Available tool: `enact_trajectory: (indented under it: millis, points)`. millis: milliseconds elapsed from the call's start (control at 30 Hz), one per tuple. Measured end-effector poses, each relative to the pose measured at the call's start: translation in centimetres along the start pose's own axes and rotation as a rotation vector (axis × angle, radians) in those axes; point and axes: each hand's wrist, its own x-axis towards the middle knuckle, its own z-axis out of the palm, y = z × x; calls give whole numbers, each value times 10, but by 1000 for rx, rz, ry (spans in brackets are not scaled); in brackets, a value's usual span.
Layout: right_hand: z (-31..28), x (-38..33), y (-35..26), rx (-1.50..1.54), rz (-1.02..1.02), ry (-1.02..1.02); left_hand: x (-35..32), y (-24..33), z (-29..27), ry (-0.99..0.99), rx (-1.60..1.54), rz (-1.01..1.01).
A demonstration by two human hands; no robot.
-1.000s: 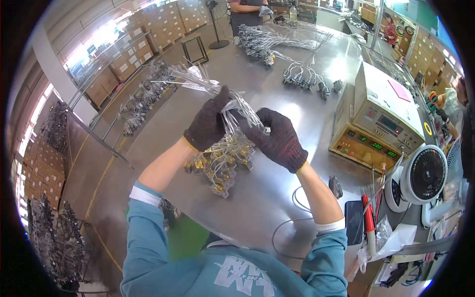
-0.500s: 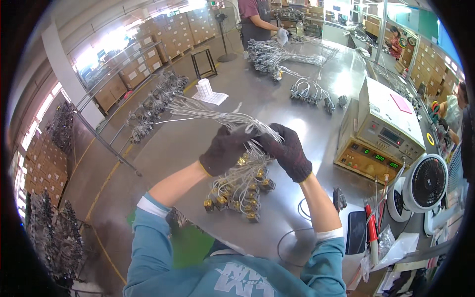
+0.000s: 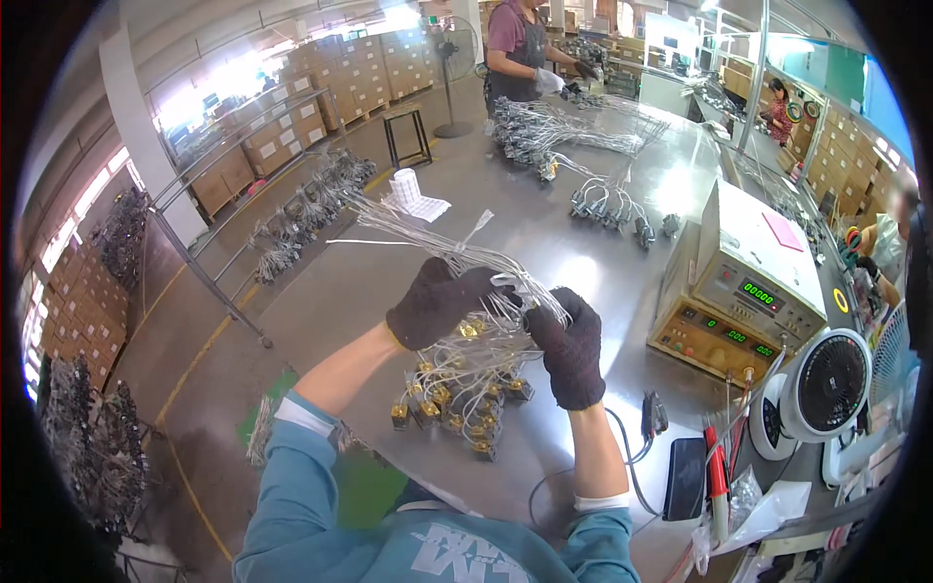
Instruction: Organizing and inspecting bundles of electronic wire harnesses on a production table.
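Observation:
Both my hands wear dark knit gloves and grip one bundle of thin white wires (image 3: 428, 231) above a steel table (image 3: 389, 282). My left hand (image 3: 435, 303) clasps the bundle near its middle. My right hand (image 3: 567, 348) grips it just to the right, fingers closed. Several brass-coloured connectors (image 3: 455, 398) hang from the wire ends below my hands. The loose wire ends fan out toward the upper left.
A beige test instrument (image 3: 743, 291) with green digits stands at the right, with a small white fan (image 3: 826, 386) and a black phone (image 3: 684, 476) nearby. More wire bundles (image 3: 603, 199) lie farther back, where another person (image 3: 520, 49) works. Racks of cables stand at the left.
The bundle and both hands have dropped lower and toward me. My right hand has slid down to the right of the left hand.

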Motion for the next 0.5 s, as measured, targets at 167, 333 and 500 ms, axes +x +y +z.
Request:
enact_trajectory:
  millis: [167, 333, 500]
  points:
    - [-2, 0, -4, -19, 52, 2, -14, -16, 9, 108, -944, -510]
    - [-6, 0, -5, 46, 87, 44, 5, 2, 5, 174, -985, -602]
    - [-1, 10, 9, 126, -26, 130, 0, -34, 52, 70, -316, -56]
